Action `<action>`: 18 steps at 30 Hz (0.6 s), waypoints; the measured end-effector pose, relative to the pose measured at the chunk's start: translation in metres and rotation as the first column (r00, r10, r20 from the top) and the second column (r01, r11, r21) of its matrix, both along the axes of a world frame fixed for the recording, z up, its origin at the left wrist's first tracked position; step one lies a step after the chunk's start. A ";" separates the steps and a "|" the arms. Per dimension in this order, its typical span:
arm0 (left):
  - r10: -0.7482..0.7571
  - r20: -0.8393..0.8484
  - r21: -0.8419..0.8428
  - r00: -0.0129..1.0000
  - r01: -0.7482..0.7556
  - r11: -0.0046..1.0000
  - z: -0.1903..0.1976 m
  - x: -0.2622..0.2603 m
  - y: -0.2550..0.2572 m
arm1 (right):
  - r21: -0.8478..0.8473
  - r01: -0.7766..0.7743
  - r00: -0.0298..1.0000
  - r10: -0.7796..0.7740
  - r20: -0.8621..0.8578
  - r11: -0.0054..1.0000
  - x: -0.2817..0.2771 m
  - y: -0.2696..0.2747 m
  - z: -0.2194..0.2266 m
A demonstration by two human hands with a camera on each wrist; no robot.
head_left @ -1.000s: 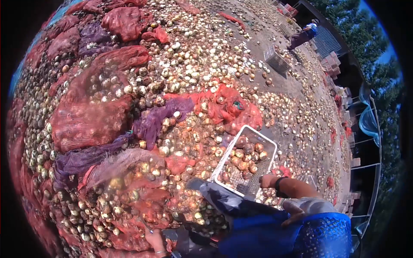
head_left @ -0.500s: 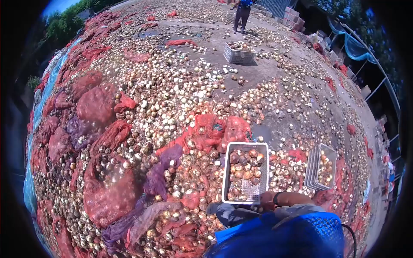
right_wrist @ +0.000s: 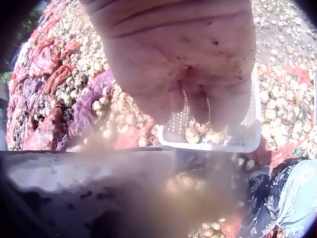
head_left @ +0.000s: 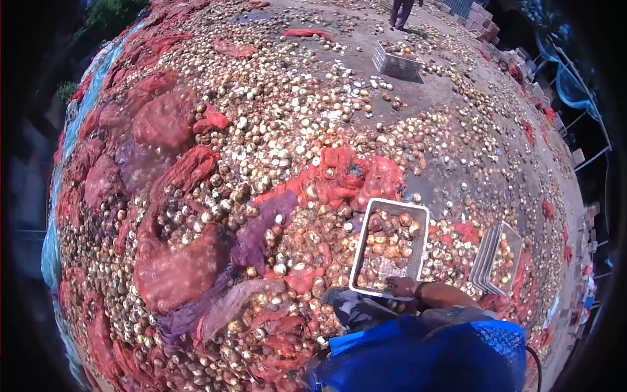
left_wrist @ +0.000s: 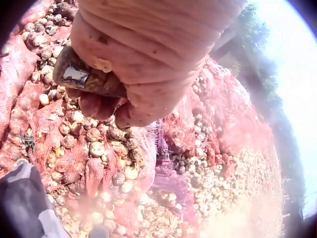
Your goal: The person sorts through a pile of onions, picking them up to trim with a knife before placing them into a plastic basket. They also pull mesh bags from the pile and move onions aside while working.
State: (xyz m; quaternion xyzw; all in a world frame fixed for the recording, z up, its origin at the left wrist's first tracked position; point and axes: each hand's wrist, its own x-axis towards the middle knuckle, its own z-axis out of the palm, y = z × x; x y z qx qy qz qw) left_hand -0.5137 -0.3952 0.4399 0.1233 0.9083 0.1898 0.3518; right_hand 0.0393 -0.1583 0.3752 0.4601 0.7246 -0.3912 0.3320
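My right hand is over the near right corner of a white crate that holds onions. From the right wrist view, the hand has its fingers hanging loosely above the crate, with onions visible between and below them; whether they touch any is unclear. My left hand curls round a dark, short handle above onions and red netting. What the handle leads to is hidden. The left hand cannot be made out in the head view.
Stacked crates stand right of the white crate. Red net sacks and purple netting lie left among loose onions. Another filled crate is farther off, near a standing person. A grey trouser leg is beside the white crate.
The head view has swung round and levelled. My right hand has shifted from the crate's corner to slightly inside it. My left hand, visible low in the head view a second ago, has left that view.
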 end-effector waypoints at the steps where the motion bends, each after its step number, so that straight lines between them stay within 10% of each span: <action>1: -0.001 -0.019 0.001 1.000 0.001 1.000 -0.002 0.000 -0.008 | 0.113 0.005 0.999 0.000 -0.045 0.994 0.008 0.003 -0.023; 3: 0.002 -0.066 -0.061 0.998 -0.007 0.998 0.010 0.026 -0.012 | -0.011 0.451 0.888 -0.450 -0.089 0.892 0.016 0.024 -0.058; 8: 0.293 0.081 0.127 0.953 -0.301 0.945 -0.018 0.075 0.011 | -0.044 0.491 0.870 -0.488 0.068 0.870 -0.065 0.119 -0.062; 12: 0.640 0.519 0.075 0.567 -0.776 0.626 -0.033 0.092 0.032 | 0.041 0.282 0.955 -0.276 -0.106 0.959 -0.136 0.144 -0.117; 14: 0.620 0.565 0.025 0.544 -0.763 0.646 -0.066 0.099 0.012 | 0.110 -0.039 0.995 0.049 -0.084 0.993 -0.249 0.120 -0.072; 18: 0.617 0.413 0.090 0.670 -0.704 0.704 -0.124 0.112 -0.025 | 0.040 -0.376 0.923 0.378 -0.070 0.926 -0.399 0.047 -0.122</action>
